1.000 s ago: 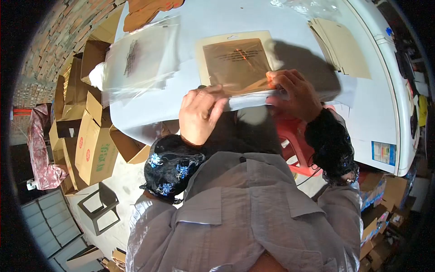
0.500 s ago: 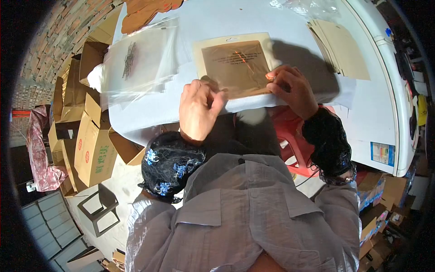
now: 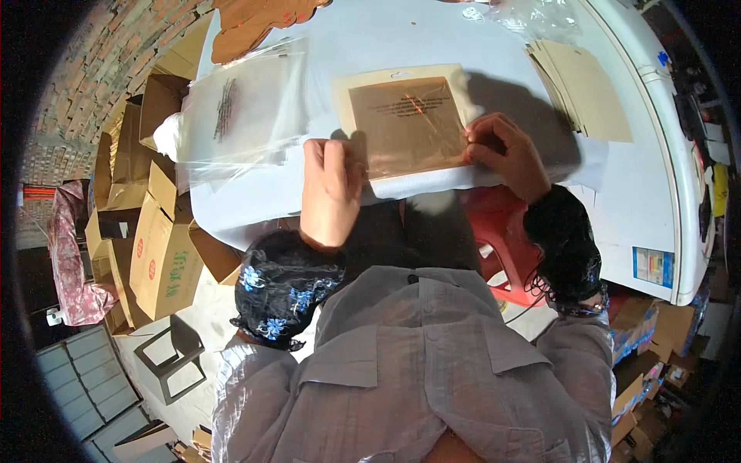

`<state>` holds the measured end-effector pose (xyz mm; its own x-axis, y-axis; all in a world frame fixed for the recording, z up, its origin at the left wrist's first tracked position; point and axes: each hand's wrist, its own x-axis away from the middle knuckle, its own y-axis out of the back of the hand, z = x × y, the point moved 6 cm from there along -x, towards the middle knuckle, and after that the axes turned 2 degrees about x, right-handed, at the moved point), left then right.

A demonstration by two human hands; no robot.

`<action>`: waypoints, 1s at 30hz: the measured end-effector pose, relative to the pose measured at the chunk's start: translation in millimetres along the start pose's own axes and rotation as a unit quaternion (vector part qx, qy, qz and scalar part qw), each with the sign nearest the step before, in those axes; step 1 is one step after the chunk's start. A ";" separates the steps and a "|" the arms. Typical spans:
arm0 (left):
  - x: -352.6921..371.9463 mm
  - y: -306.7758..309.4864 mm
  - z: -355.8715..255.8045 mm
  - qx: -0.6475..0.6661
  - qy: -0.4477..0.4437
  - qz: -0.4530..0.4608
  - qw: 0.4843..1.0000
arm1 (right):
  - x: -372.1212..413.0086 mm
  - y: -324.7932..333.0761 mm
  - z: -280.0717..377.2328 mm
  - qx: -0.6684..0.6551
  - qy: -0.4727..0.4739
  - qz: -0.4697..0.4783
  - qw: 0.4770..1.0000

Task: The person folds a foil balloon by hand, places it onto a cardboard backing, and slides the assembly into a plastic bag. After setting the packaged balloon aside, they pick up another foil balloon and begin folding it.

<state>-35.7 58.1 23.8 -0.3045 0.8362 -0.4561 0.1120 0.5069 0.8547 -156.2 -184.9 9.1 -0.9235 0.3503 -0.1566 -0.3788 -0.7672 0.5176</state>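
Observation:
A clear plastic bag (image 3: 421,147) with black print lies on the table, holding a cream card (image 3: 346,96) with a hang hole and a brown sheet (image 3: 386,127). My left hand (image 3: 332,193) is closed at the bag's lower left edge; its fingers are curled and the tips are hidden. On the opposite side, my right hand (image 3: 509,154) pinches the bag's right edge between thumb and fingers, where the film gleams. To the left lies a stack of clear printed bags (image 3: 239,108).
Cream cards (image 3: 590,92) lie fanned at the right, crumpled clear plastic (image 3: 532,17) behind them. Brown pieces (image 3: 258,23) sit at the far left of the white-covered table (image 3: 370,38). Cardboard boxes (image 3: 166,255) stand left; a red stool (image 3: 494,231) is under the table edge.
My left hand has turned, its fingers now curled at the bag's left edge. The right hand has shifted slightly, still at the right edge. The whole view has moved a little.

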 end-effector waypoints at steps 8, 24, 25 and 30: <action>12.1 0.1 -8.3 0.001 -0.002 0.007 1.000 | 31.0 -74.4 84.4 0.270 0.265 0.076 0.923; 8.0 3.4 -10.0 0.002 -0.006 0.001 1.000 | 62.3 -10.9 12.8 0.209 0.093 -0.128 0.965; 8.1 4.1 -10.2 0.004 -0.005 -0.002 1.000 | 67.0 -4.4 6.1 0.162 0.049 -0.149 0.974; 11.8 8.3 -11.7 0.022 0.009 -0.017 1.000 | 65.8 1.6 29.1 0.225 -0.016 -0.222 0.949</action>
<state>-49.5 69.8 28.5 -0.3253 0.8146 -0.4803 0.1426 0.5443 0.8266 -215.8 -147.5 24.1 -0.6744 0.6062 -0.4216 -0.6584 -0.2352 0.7149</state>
